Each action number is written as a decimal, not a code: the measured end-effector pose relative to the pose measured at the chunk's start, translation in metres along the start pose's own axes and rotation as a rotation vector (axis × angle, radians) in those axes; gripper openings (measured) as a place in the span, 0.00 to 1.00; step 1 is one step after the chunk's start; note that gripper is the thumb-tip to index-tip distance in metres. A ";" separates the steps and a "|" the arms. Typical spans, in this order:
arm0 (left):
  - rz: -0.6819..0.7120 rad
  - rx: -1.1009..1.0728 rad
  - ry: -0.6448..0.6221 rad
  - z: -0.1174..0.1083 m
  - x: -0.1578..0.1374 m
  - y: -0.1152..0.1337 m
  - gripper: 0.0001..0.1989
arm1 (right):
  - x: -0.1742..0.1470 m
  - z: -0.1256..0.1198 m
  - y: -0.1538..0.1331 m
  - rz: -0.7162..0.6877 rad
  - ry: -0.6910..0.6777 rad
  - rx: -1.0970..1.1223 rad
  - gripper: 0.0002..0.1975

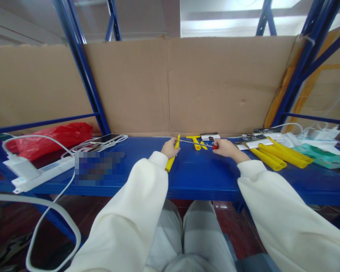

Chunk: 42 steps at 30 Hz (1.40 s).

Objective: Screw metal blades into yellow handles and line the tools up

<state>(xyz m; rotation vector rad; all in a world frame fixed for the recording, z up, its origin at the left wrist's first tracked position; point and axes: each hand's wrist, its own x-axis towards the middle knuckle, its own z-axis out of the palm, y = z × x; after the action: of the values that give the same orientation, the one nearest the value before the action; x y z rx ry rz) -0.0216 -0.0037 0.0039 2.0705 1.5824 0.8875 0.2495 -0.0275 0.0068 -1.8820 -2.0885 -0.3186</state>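
My left hand (169,148) is closed around a yellow T-shaped plastic piece with a hollow tubular handle (170,164), held tilted above the blue shelf top. Closed on the red handle of a screwdriver (198,143) is my right hand (226,147). The long metal shaft points left, its tip near the upper part of the yellow piece; whether it touches, I cannot tell. Behind the shaft lie another yellow T-shaped piece (197,145) and a small yellow part (203,145). A black-and-white card (210,136) lies at the back edge.
Several yellow tubes (286,153) with printed cards lie at right, beside a green plastic packet (321,155). At left are a white power strip (45,174), a phone (109,138) with white cables, and a red plastic bag (56,138). Cardboard (215,83) walls the back.
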 end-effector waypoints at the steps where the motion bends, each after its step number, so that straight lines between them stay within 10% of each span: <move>1: -0.002 0.001 0.001 0.000 0.000 0.000 0.21 | 0.000 -0.001 0.000 0.005 -0.004 0.003 0.03; 26: 0.199 0.098 0.064 0.002 -0.005 0.011 0.23 | -0.001 0.009 -0.020 -0.244 -0.240 0.252 0.10; 42: 0.472 0.123 -0.034 0.016 -0.009 0.023 0.26 | 0.012 0.026 -0.042 -0.347 0.144 0.616 0.10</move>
<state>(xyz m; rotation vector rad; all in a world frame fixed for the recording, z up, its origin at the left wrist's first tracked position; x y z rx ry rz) 0.0038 -0.0173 0.0048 2.5903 1.1704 0.9146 0.2043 -0.0117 -0.0110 -1.1164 -2.0882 0.1101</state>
